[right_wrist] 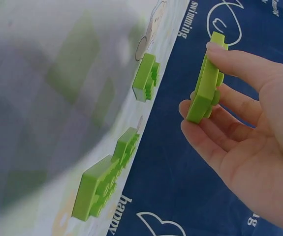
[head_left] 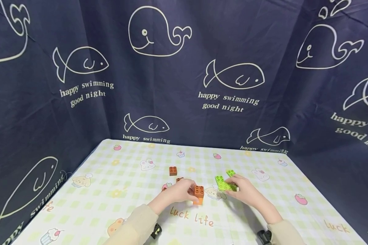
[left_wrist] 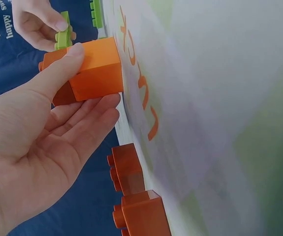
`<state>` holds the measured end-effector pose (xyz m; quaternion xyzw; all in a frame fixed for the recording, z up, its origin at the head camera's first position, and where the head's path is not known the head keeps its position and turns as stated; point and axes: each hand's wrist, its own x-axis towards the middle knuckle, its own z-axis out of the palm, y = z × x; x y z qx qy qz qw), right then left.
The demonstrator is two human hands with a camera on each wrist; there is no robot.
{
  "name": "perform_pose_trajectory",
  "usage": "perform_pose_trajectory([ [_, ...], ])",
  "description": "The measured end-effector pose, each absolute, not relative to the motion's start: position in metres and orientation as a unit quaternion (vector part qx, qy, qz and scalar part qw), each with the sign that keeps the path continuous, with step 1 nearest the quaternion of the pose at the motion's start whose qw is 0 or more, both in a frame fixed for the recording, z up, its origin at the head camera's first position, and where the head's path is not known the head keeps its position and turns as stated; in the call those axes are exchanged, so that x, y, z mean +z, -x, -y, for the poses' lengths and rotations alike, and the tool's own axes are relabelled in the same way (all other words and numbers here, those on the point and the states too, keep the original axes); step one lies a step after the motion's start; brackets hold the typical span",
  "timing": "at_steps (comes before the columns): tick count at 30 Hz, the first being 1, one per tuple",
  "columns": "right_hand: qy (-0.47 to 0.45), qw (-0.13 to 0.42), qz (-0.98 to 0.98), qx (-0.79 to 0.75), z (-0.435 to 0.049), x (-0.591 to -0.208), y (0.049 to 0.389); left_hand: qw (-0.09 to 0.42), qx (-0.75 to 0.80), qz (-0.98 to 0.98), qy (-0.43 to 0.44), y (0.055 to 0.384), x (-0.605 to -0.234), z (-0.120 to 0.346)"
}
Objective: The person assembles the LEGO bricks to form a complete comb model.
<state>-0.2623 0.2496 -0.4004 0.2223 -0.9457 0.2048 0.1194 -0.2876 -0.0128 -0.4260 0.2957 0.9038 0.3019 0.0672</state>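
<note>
My left hand (head_left: pixel 184 190) grips a two-brick stack between thumb and fingers: a brown toy brick (head_left: pixel 199 190) with studs up, on top of an orange brick (left_wrist: pixel 99 69). The orange underside is right at the tablecloth. In the right wrist view, my right hand (right_wrist: pixel 249 103) pinches a flat green brick (right_wrist: pixel 206 83), thumb on one side and fingers on the other, raised over the table. Beyond it lie a small green brick (right_wrist: pixel 145 77) and a larger, stepped green piece (right_wrist: pixel 94 189). Past the left hand sits a brown brick (head_left: pixel 173 170), and a second brown brick (left_wrist: pixel 146 214) is partly hidden by that hand in the head view.
A patterned cloth (head_left: pixel 135 204) with checks and cartoon prints covers the table. Dark blue curtains (head_left: pixel 178 92) with whale and fish drawings stand behind it and along both sides.
</note>
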Motion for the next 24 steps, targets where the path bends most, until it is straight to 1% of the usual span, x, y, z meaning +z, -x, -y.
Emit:
perform_pose_trajectory([
  [12, -0.226, 0.114, 0.945, 0.209, -0.24, -0.398, 0.264, 0.063, 0.298, -0.904, -0.3, 0.287, -0.426, 0.013],
  [24, -0.248, 0.105, 0.938, 0.218, -0.23, -0.395, 0.262, 0.063, 0.302, -0.903, -0.299, 0.287, -0.426, 0.013],
])
